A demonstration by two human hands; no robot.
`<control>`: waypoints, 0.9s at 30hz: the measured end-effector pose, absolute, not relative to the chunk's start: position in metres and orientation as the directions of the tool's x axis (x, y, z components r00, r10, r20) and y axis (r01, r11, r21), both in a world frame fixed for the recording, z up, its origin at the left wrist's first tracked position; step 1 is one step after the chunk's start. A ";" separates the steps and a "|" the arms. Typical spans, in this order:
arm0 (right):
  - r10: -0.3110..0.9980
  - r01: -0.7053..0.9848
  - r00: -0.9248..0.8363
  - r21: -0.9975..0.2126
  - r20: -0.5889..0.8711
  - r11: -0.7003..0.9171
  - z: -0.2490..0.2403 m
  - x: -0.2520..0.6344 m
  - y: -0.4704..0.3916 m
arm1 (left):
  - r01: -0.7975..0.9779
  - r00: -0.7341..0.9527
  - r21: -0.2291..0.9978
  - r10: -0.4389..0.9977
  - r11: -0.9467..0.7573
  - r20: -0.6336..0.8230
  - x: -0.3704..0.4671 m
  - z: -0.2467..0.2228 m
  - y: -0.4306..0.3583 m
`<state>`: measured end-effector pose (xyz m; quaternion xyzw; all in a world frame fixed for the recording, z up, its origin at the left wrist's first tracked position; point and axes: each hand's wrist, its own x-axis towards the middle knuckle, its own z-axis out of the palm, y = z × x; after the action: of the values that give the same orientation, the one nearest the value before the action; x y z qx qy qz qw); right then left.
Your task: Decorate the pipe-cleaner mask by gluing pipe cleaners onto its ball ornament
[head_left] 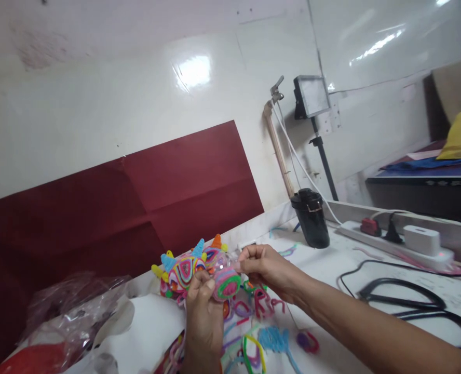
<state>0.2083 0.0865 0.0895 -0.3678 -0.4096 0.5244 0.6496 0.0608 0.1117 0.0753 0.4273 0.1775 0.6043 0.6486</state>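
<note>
Left hand [204,293], head view: It grips the round fuzzy piece by its left side, with the thumb near the edge.
Right hand [259,264]: Its thumb and finger bend close together at the piece's upper right edge. I cannot tell if they pinch a bit of it.
Round fuzzy piece [229,285]: It sits between the two hands and shows a green ring around a pink middle.
Clear shiny bit [221,263]: It is just above the piece, between the hands. It is too blurry to name.
Good holding: The left hand should hold firmly but not squash the soft rings. The right fingers should make small, slow moves, as a big tug could bend the edge.
Stripy fuzzy figure [184,272]: It is just beyond the left hand, so bumping it would be easy.
Blue fuzzy bundle [275,338]: It lies below the right hand. Lifting the work a little should stop loose bits from catching.
Black handles [405,298]: They lie well to the right of the right hand, past the forearm, so elbows should move gently.
</note>
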 end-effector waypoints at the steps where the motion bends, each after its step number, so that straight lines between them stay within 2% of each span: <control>1: 0.983 -0.393 0.113 -0.902 0.145 0.178 0.090 0.207 0.086 | -0.643 0.203 0.760 0.937 -0.090 0.283 0.061 0.075 0.112; 11: 0.995 -0.477 0.078 -0.873 0.070 0.099 0.085 0.206 0.087 | -0.690 0.195 0.723 0.955 -0.030 0.225 0.060 0.074 0.114; 27: 0.987 -0.546 -0.125 -0.838 0.102 0.018 0.073 0.216 0.094 | -0.780 0.192 0.615 0.979 0.114 0.061 0.073 0.073 0.107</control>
<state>0.2157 0.0941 0.0728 -0.2833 -0.3892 0.6410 0.5978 0.0731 0.1069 0.0732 0.2701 0.1847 0.6082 0.7232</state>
